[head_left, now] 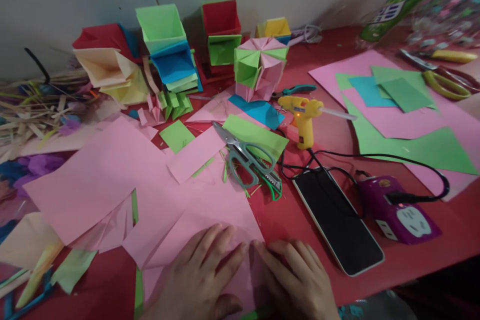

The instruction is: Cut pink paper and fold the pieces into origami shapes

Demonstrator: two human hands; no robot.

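Observation:
At the near edge, my left hand (204, 272) lies flat with fingers spread, resting on a sheet of pink paper (249, 287). Beside it, my right hand (300, 272) presses the same paper, its index finger stretched toward the left hand's fingertips and the others loosely bent. My right thumb is hidden. A strip of green paper (139, 290) shows at the left of the pink sheet. Ahead of my hands are grey-handled scissors (250, 159), partly over a green utility knife (273, 182), with thin green scraps around them. More pink sheets (101, 175) spread to the left.
A yellow glue gun (303, 117) with an orange light stands behind a phone (339, 220). Its black cord runs to a purple power adapter (399, 210). Folded paper boxes (163, 27) and a pink-green paper piece (260, 67) stand near the wall. Pliers (448, 82) lie right.

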